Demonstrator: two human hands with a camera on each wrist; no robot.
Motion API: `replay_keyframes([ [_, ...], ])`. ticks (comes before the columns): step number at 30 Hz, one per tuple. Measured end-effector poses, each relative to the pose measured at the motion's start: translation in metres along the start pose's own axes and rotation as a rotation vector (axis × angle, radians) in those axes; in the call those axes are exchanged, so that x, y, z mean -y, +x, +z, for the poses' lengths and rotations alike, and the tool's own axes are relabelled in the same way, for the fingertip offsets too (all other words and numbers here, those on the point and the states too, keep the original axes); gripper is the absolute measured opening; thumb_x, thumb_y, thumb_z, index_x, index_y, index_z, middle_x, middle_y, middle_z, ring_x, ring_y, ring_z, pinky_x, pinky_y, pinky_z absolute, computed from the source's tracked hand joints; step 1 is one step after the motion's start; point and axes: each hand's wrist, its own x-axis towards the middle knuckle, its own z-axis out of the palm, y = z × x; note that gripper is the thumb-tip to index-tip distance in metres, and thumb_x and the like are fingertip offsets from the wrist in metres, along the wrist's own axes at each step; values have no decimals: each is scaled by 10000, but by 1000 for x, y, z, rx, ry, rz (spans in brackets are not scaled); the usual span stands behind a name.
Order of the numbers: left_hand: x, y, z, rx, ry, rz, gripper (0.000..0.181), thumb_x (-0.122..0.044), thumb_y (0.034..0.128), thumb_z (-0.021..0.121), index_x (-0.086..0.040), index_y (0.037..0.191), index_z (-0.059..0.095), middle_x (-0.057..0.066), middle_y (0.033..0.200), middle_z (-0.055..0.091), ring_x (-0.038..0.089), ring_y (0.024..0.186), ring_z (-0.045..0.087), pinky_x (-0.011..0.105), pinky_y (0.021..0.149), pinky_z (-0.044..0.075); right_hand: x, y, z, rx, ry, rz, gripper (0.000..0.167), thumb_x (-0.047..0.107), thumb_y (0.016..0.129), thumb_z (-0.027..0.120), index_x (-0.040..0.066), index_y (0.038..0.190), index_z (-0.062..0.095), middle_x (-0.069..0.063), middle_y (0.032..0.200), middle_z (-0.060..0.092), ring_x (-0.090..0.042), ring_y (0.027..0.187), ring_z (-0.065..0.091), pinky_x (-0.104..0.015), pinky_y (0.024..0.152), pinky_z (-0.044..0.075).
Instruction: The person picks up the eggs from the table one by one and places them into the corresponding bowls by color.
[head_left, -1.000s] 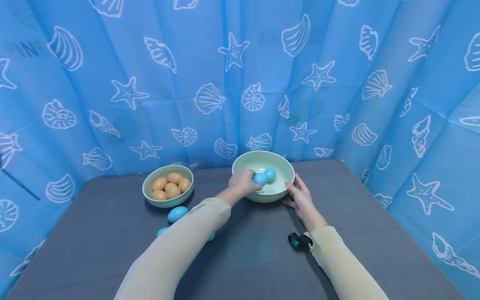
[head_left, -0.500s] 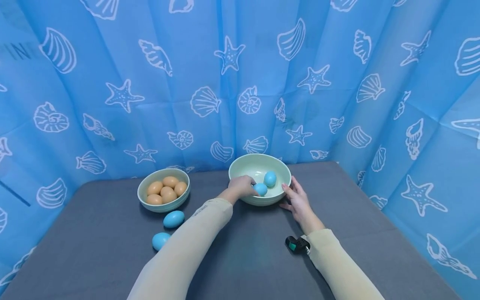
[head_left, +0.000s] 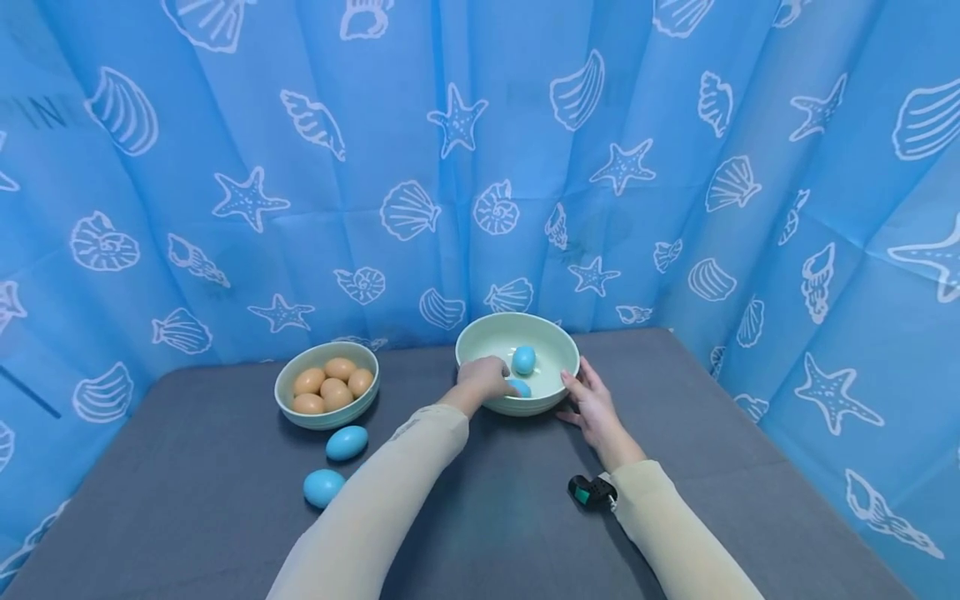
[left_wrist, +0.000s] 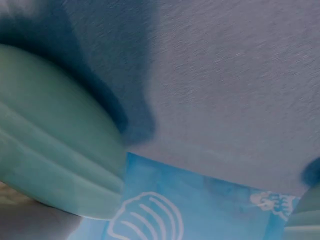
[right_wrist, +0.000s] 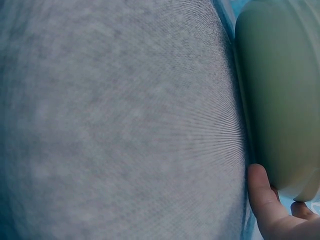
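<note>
A pale green bowl stands near the back of the table. My left hand reaches over its left front rim and holds a blue egg low inside, partly hidden by the fingers and rim. Behind that one, a second blue egg lies in the bowl. My right hand grips the bowl's right side, one finger at the rim and another lower down. In the right wrist view, a fingertip is against the bowl's underside. The left wrist view shows mostly the bowl's outer wall.
To the left, a smaller green bowl holds several brown eggs. Two blue eggs lie on the grey tablecloth: one before that bowl, one beside my left sleeve. A black device hangs at my right cuff. A blue shell-patterned curtain stands behind.
My left hand has lowered the blue egg deeper into the bowl. The other egg in it has shifted slightly left. My right hand stays at the bowl's side. The head view has shifted slightly.
</note>
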Motion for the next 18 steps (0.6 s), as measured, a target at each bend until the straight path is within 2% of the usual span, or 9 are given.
replay_keyframes([
  [3, 6, -5, 0, -53, -122, 69, 409, -342, 852, 760, -85, 1165, 700, 21, 1117, 687, 179, 1055, 604, 354, 976, 447, 1, 0, 0, 5, 3, 3, 673, 219, 1043, 474, 200, 1580, 68, -53, 1628, 51, -360, 1426, 228, -642, 1034, 344],
  [4, 3, -15, -7, -41, -184, 66, 415, -266, 880, 739, -53, 1227, 662, 63, 1181, 667, 219, 1131, 581, 367, 1008, 439, 1, 0, 0, 9, 2, 6, 675, 220, 1043, 473, 202, 1579, 63, -53, 1628, 45, -360, 1428, 222, -642, 1035, 342],
  [7, 10, -29, -14, -66, -382, 112, 419, -168, 908, 705, -22, 1289, 609, 126, 1243, 631, 287, 1189, 546, 402, 1013, 444, 0, -1, 1, 18, 1, 8, 678, 217, 1044, 470, 209, 1579, 53, -49, 1628, 29, -364, 1429, 215, -639, 1036, 342],
  [9, 12, -40, -23, -75, -474, 128, 399, -138, 921, 683, -17, 1294, 603, 146, 1243, 624, 311, 1180, 545, 411, 983, 468, 0, -1, 1, 25, -1, 7, 677, 214, 1047, 462, 213, 1578, 42, -42, 1629, 15, -366, 1429, 212, -641, 1037, 339],
  [12, 17, -57, -36, -91, -534, 142, 379, -133, 926, 677, -20, 1282, 614, 155, 1219, 633, 310, 1145, 564, 392, 931, 503, -1, -1, -1, 30, -2, 7, 678, 215, 1050, 452, 215, 1578, 27, -29, 1628, 5, -364, 1422, 229, -643, 1037, 337],
  [18, 36, -85, -55, -97, -562, 155, 363, -125, 920, 684, -11, 1260, 624, 152, 1171, 650, 282, 1098, 597, 376, 902, 525, 1, 0, -3, 43, -9, 5, 691, 216, 1050, 445, 222, 1575, -4, -18, 1627, -8, -350, 1422, 240, -638, 1042, 336],
])
